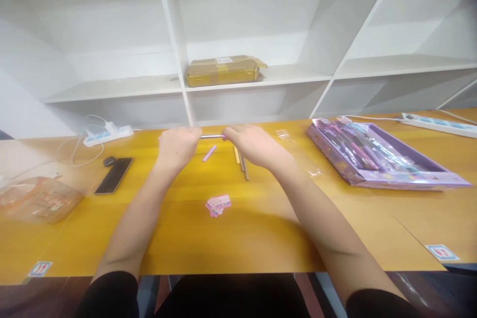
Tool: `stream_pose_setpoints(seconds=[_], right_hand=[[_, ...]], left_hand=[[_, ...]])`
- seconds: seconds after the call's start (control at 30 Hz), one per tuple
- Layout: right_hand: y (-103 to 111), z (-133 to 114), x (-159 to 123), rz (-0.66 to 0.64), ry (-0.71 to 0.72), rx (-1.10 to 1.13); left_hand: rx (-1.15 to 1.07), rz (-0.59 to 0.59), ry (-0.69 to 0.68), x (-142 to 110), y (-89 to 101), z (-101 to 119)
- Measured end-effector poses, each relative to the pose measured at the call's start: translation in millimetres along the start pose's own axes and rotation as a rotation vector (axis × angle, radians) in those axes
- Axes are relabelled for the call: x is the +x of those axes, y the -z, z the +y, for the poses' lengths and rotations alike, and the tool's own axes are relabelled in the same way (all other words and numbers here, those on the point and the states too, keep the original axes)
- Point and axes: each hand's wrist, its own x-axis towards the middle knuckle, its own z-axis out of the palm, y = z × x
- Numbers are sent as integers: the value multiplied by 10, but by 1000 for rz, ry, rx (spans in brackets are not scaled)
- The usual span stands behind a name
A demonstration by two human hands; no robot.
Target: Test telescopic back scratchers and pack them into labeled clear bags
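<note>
Out over the far part of the table, my left hand (179,146) and my right hand (248,141) are both closed round a slim pen-like rod (211,136). Its silvery middle shows between my fists, with a bit of pink by my right fingers; the rest is hidden in my grip. Below the rod lies a short purple stick (209,153). A yellow stick (236,154) and a pair of brownish-grey sticks (245,168) rest by my right hand, partly behind it. Nearer to me is a small pile of pink printed cards (218,204).
On the right stands a purple box (395,146) of plastic-wrapped items, beside a clear plastic sleeve (298,151). A phone (114,176), a small black case (109,161), an orange translucent bag (40,198) and a power strip (108,135) are left. A taped carton (223,70) sits on the shelf.
</note>
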Motion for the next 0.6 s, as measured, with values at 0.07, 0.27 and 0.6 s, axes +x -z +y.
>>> stream_pose_setpoints(seconds=[0.07, 0.27, 0.6], right_hand=[[-16, 16, 11, -12, -15, 10], [-52, 35, 49, 6, 16, -69], [-246, 170, 148, 293, 190, -283]], left_hand=[[6, -32, 21, 7, 7, 18], [21, -105, 51, 36, 18, 18], [-26, -108, 122, 72, -12, -62]])
